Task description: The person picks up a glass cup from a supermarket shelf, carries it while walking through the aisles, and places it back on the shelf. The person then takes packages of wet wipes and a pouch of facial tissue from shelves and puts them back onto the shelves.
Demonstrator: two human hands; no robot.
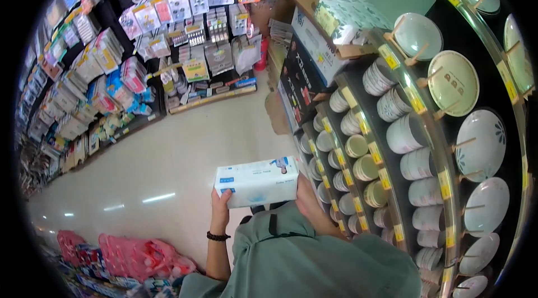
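Note:
A white pack of tissues [255, 180] with blue labels and a small printed figure is held level in front of my body. My left hand [220, 204] grips its left end, with the thumb on the near side face. At the opposite end, my right hand [304, 192] is closed around the pack's right side, its fingers mostly hidden behind the pack. A dark beaded bracelet [218, 236] circles my left wrist.
To the right, curved shelves hold stacked bowls [406, 132] and upright plates [481, 144]. Ahead stands an open carton [322, 45] with wrapped packs [350, 15]. Hanging goods [210, 29] line the far left racks. Pink packages [143, 256] lie at lower left beside the tiled floor [151, 163].

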